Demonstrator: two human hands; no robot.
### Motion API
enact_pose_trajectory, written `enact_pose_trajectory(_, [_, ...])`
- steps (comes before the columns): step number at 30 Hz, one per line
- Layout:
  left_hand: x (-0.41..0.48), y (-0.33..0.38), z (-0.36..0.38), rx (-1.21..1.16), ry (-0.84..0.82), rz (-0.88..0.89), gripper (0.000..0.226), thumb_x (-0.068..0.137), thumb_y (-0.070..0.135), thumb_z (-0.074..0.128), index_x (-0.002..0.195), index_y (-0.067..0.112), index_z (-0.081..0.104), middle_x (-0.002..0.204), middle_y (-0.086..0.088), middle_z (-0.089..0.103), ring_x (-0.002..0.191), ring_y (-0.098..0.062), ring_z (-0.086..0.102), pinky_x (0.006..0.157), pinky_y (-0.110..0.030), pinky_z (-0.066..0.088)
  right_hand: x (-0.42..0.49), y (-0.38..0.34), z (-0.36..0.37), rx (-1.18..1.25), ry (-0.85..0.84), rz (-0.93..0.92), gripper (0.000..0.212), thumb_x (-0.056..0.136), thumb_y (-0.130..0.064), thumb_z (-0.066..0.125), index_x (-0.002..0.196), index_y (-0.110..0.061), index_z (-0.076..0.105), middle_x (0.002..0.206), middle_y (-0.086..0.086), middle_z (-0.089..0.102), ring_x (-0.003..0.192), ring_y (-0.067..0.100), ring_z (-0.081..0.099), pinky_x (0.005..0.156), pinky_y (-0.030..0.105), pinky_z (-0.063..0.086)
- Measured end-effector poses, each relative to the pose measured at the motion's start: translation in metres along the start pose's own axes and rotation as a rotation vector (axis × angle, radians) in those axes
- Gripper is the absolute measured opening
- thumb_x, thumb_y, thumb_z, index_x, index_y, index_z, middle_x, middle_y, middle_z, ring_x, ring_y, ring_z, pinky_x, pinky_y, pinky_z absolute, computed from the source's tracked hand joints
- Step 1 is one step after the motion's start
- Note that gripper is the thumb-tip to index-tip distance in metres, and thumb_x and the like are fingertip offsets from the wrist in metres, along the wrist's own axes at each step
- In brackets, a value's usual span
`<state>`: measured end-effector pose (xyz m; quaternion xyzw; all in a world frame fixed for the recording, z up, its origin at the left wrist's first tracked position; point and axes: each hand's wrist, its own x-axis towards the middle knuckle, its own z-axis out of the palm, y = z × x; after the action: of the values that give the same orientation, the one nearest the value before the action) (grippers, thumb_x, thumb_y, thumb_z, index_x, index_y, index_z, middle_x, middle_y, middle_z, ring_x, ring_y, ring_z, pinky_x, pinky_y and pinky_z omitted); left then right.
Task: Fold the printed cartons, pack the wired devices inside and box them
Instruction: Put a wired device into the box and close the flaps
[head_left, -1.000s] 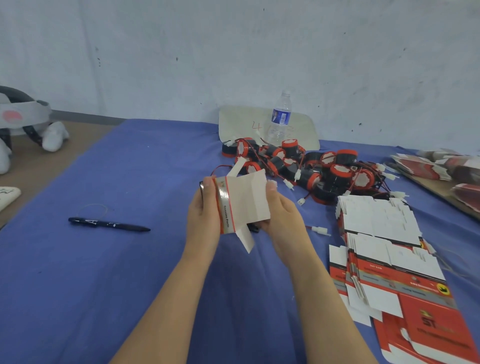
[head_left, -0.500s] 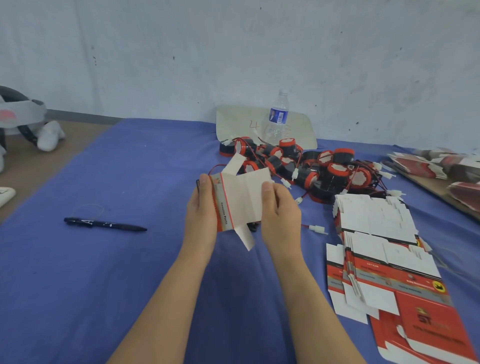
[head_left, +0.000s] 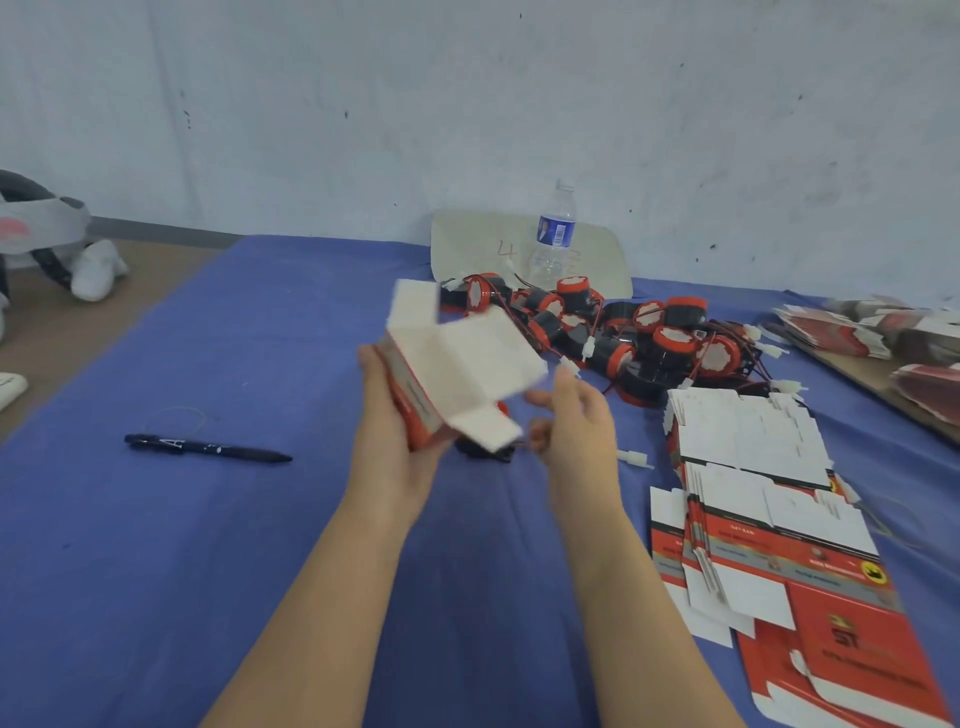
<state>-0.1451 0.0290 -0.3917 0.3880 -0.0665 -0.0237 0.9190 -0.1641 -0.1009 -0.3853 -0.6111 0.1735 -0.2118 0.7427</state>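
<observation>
My left hand (head_left: 390, 431) grips a partly folded red and white carton (head_left: 457, 374) above the blue tablecloth, its white inside facing up and its flaps spread. Beside the carton, my right hand (head_left: 576, 421) hovers with loosely curled fingers and holds nothing. A small black device (head_left: 485, 449) lies on the cloth under the carton, mostly hidden. Behind it is a pile of black and red wired devices (head_left: 623, 338). A stack of flat printed cartons (head_left: 769, 499) lies to the right of my right hand.
A black pen (head_left: 208, 448) lies on the blue tablecloth (head_left: 156, 545) at the left. A water bottle (head_left: 553, 239) stands by the wall on a pale board (head_left: 467, 244). More flat cartons (head_left: 883, 332) sit at the far right. A headset (head_left: 36, 228) rests at the far left.
My right hand has let go of the carton and moved off to the right. The carton has opened out and tilted in my left hand, white inside up.
</observation>
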Motion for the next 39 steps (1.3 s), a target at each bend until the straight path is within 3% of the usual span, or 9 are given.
enact_pose_trajectory(3, [0.004, 0.013, -0.007, -0.078, 0.236, 0.088, 0.057, 0.096, 0.053, 0.039, 0.137, 0.014, 0.047, 0.134, -0.018, 0.053, 0.083, -0.008, 0.067, 0.067, -0.030, 0.056, 0.005, 0.007, -0.007, -0.240, 0.091, -0.181, 0.029, 0.097, -0.040, 0.047, 0.118, -0.021, 0.052, 0.109, -0.005, 0.063, 0.088, 0.008, 0.062, 0.066, 0.016, 0.044])
enact_pose_trajectory(6, [0.006, 0.014, -0.016, -0.037, 0.394, 0.138, 0.054, 0.094, 0.050, 0.050, 0.134, 0.014, 0.048, 0.127, -0.003, 0.061, 0.099, -0.010, 0.064, 0.074, -0.031, 0.056, 0.007, 0.021, -0.007, -0.689, -0.038, -0.351, 0.048, 0.094, -0.036, 0.055, 0.137, -0.017, 0.045, 0.138, 0.000, 0.049, 0.129, 0.019, 0.043, 0.100, 0.028, 0.039])
enact_pose_trajectory(9, [0.006, 0.013, -0.020, -0.006, 0.510, 0.175, 0.033, 0.093, 0.055, 0.049, 0.103, 0.026, 0.061, 0.102, 0.012, 0.066, 0.096, -0.001, 0.061, 0.090, -0.030, 0.047, 0.006, 0.034, 0.000, -0.951, -0.206, -0.419, 0.066, 0.092, -0.045, 0.056, 0.148, -0.021, 0.031, 0.148, 0.003, 0.039, 0.139, 0.024, 0.030, 0.114, 0.044, 0.025])
enact_pose_trajectory(13, [0.009, 0.011, -0.024, 0.115, 0.646, 0.239, 0.034, 0.091, 0.056, 0.051, 0.078, 0.025, 0.056, 0.065, 0.018, 0.056, 0.058, 0.004, 0.050, 0.065, -0.018, 0.038, 0.004, 0.047, 0.006, -1.229, -0.371, -0.412, 0.061, 0.093, -0.049, 0.051, 0.146, -0.040, 0.023, 0.144, 0.001, 0.038, 0.138, 0.024, 0.025, 0.117, 0.051, 0.009])
enact_pose_trajectory(20, [0.011, -0.004, -0.021, 0.371, 0.396, 0.080, 0.046, 0.085, 0.019, 0.072, 0.123, 0.004, 0.052, 0.120, -0.008, 0.064, 0.101, -0.013, 0.064, 0.089, -0.026, 0.052, 0.004, 0.039, 0.006, -0.943, -0.055, -0.461, 0.045, 0.088, -0.032, 0.064, 0.129, -0.024, 0.047, 0.119, 0.004, 0.056, 0.115, 0.026, 0.051, 0.105, 0.044, 0.034])
enact_pose_trajectory(24, [0.004, -0.014, -0.022, 0.901, 0.072, 0.033, 0.030, 0.075, 0.025, 0.080, 0.093, 0.030, 0.056, 0.094, 0.016, 0.062, 0.078, 0.018, 0.058, 0.063, -0.002, 0.044, 0.009, 0.020, -0.009, -0.522, 0.210, -0.618, 0.066, 0.084, -0.015, 0.070, 0.142, -0.011, 0.039, 0.139, 0.005, 0.049, 0.130, 0.022, 0.044, 0.109, 0.031, 0.033])
enact_pose_trajectory(29, [-0.001, -0.017, -0.020, 1.432, -0.114, -0.024, 0.044, 0.074, 0.043, 0.076, 0.109, 0.022, 0.060, 0.104, 0.000, 0.065, 0.104, -0.024, 0.058, 0.092, -0.043, 0.048, 0.002, 0.019, -0.003, -0.472, 0.037, -0.646, 0.065, 0.078, -0.012, 0.071, 0.137, -0.021, 0.043, 0.132, -0.006, 0.052, 0.122, 0.012, 0.047, 0.100, 0.021, 0.039])
enact_pose_trajectory(34, [-0.002, -0.010, -0.024, 1.430, -0.164, -0.078, 0.037, 0.080, 0.037, 0.072, 0.108, 0.032, 0.050, 0.104, 0.013, 0.063, 0.110, -0.020, 0.058, 0.105, -0.046, 0.038, -0.003, 0.031, 0.003, -0.829, -0.243, -0.635, 0.063, 0.082, -0.025, 0.067, 0.140, -0.019, 0.043, 0.131, -0.005, 0.051, 0.120, 0.013, 0.042, 0.101, 0.028, 0.039])
enact_pose_trajectory(39, [-0.002, -0.007, -0.024, 1.377, -0.228, -0.077, 0.044, 0.081, 0.041, 0.072, 0.118, 0.032, 0.051, 0.116, 0.009, 0.065, 0.112, -0.018, 0.058, 0.108, -0.046, 0.036, -0.002, 0.028, 0.004, -0.886, -0.219, -0.578, 0.058, 0.086, -0.050, 0.059, 0.136, -0.022, 0.049, 0.124, -0.005, 0.059, 0.113, 0.014, 0.050, 0.100, 0.032, 0.040])
